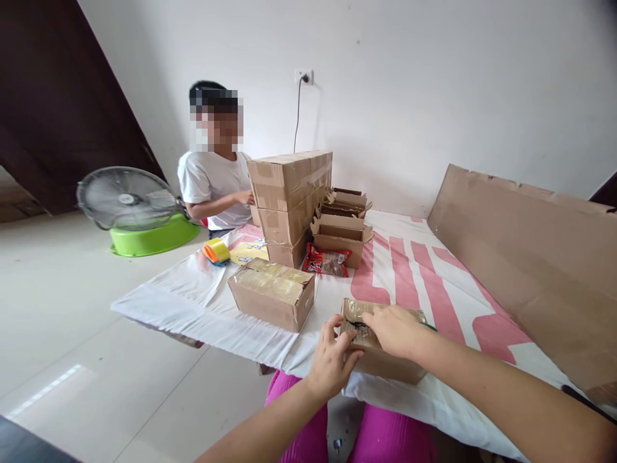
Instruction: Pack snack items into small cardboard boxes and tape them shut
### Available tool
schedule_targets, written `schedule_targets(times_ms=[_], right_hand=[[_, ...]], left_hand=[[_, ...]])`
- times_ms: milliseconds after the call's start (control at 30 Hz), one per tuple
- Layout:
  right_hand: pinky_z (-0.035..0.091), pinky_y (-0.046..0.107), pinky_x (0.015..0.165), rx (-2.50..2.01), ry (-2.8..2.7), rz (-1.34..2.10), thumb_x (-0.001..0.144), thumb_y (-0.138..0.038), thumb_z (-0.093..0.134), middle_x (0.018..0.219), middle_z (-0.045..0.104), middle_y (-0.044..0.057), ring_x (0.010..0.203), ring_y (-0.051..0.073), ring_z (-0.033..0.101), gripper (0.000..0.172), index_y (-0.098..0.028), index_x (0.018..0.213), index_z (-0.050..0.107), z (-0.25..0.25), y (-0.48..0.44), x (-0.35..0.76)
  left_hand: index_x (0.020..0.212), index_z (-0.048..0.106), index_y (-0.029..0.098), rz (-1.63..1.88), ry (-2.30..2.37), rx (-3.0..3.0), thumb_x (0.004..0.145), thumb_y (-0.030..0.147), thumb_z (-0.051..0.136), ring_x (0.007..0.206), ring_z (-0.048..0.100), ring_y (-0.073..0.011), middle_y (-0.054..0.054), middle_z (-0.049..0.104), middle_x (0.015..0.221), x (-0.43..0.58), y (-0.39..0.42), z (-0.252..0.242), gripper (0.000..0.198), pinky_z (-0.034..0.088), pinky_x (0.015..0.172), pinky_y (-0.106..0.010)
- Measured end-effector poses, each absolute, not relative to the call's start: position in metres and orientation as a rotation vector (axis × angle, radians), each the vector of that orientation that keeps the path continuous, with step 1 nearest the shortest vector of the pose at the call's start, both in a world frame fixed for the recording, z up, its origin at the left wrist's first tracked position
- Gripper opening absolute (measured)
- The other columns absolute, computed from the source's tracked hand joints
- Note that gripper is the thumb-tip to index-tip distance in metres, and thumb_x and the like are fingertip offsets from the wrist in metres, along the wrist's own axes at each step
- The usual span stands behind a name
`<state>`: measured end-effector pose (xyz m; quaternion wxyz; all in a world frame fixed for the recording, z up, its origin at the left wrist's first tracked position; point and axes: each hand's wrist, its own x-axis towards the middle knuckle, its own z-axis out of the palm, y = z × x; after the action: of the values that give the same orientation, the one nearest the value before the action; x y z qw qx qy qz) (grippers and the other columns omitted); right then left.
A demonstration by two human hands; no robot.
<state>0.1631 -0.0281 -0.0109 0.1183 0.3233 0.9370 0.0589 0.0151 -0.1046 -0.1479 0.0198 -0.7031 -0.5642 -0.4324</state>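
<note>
A taped brown cardboard box (pixel 390 365) lies at the table's near edge, right in front of me. My left hand (pixel 335 354) grips its left end, fingers bent over the top edge and thumb low on the side. On the top, my right hand (pixel 395 329) presses with curled fingers beside a dark, ragged slit (pixel 355 323) in the lid; its fingertips are partly hidden. Something green (pixel 429 326) shows behind the right wrist. Another taped box (pixel 272 292) sits to the left, apart from both hands.
Stacked boxes (pixel 282 206) rise mid-table, beside uncovered boxes (pixel 340 235) and a red food packet (pixel 328 262). Tape rolls (pixel 216 251) lie at left. A person in a white shirt (pixel 212 180) is behind the stack. A large cardboard sheet (pixel 520 257) leans right; a fan (pixel 129 199) stands left.
</note>
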Motion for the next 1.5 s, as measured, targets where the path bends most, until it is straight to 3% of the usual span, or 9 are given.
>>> schedule_targets(times_ms=[267,467,633,733,900,1067,1200,1333,1500], right_hand=[[0.048,0.033,0.072,0.925,2.751,0.171,0.088,-0.026,0.049,0.100,0.069,0.011,0.090,0.026,0.068,0.023,-0.019,0.107,0.059,-0.018,-0.029,0.158],[0.046,0.034,0.068,0.953,2.691,0.195,0.081,-0.011,0.048,0.098,0.069,0.013,0.086,0.028,0.069,0.025,-0.018,0.101,0.061,-0.016,-0.023,0.179],[0.045,0.032,0.068,0.995,2.674,0.190,0.087,-0.015,0.041,0.101,0.069,0.010,0.085,0.025,0.068,0.025,-0.021,0.104,0.059,-0.010,-0.017,0.196],[0.044,0.032,0.069,1.031,2.595,0.193,0.083,-0.012,0.046,0.097,0.070,0.011,0.086,0.025,0.068,0.026,-0.019,0.100,0.063,-0.007,-0.015,0.209],[0.041,0.031,0.062,1.167,2.422,0.225,0.077,-0.001,0.044,0.090,0.070,0.014,0.079,0.027,0.069,0.037,-0.016,0.102,0.066,0.005,-0.017,0.252],[0.037,0.029,0.059,1.300,2.450,0.204,0.087,-0.010,0.037,0.088,0.066,0.009,0.074,0.023,0.066,0.029,-0.019,0.097,0.063,0.006,-0.021,0.303],[0.041,0.031,0.064,1.573,2.580,-0.043,0.096,-0.028,0.028,0.097,0.064,0.006,0.082,0.022,0.065,0.031,-0.024,0.104,0.058,-0.023,-0.018,0.346],[0.044,0.035,0.071,1.872,2.498,-0.184,0.096,-0.041,0.029,0.100,0.064,0.009,0.091,0.026,0.065,0.035,-0.023,0.107,0.057,-0.083,-0.017,0.376],[0.047,0.038,0.074,1.862,2.461,-0.163,0.095,-0.035,0.030,0.102,0.062,0.014,0.090,0.028,0.066,0.036,-0.018,0.110,0.058,-0.160,-0.028,0.379]], left_hand=[[0.108,0.057,0.021,-1.342,-1.745,-2.203,0.080,0.018,0.066,0.112,0.049,-0.0277,-0.013,0.036,0.131,0.014,-0.106,-0.147,0.030,0.052,0.089,-0.044],[0.102,0.058,0.020,-1.320,-1.755,-2.199,0.080,0.018,0.066,0.115,0.049,-0.0287,-0.013,0.036,0.132,0.014,-0.107,-0.147,0.024,0.052,0.089,-0.043],[0.112,0.055,0.021,-1.323,-1.739,-2.193,0.081,0.018,0.065,0.117,0.048,-0.0289,-0.014,0.037,0.132,0.015,-0.105,-0.149,0.032,0.052,0.088,-0.042],[0.112,0.055,0.021,-1.319,-1.733,-2.179,0.083,0.018,0.062,0.115,0.050,-0.0278,-0.014,0.038,0.131,0.014,-0.105,-0.149,0.030,0.053,0.088,-0.042],[0.111,0.056,0.021,-1.304,-1.693,-2.181,0.086,0.021,0.059,0.112,0.052,-0.0265,-0.014,0.039,0.131,0.012,-0.106,-0.149,0.026,0.053,0.086,-0.040],[0.113,0.055,0.022,-1.317,-1.694,-2.183,0.088,0.022,0.057,0.117,0.049,-0.0281,-0.013,0.039,0.132,0.013,-0.105,-0.150,0.026,0.052,0.091,-0.043],[0.118,0.053,0.023,-1.359,-1.715,-2.221,0.090,0.030,0.054,0.112,0.053,-0.0262,-0.013,0.045,0.129,0.007,-0.107,-0.140,0.029,0.051,0.090,-0.042],[0.113,0.056,0.020,-1.364,-1.762,-2.253,0.095,0.037,0.045,0.102,0.054,-0.0245,-0.010,0.057,0.111,-0.004,-0.097,-0.117,0.027,0.048,0.088,-0.041],[0.103,0.066,0.019,-0.944,-1.921,-2.349,0.091,0.033,0.050,0.095,0.051,-0.0266,-0.009,0.061,0.099,-0.010,-0.067,-0.083,0.023,0.044,0.087,-0.045]])
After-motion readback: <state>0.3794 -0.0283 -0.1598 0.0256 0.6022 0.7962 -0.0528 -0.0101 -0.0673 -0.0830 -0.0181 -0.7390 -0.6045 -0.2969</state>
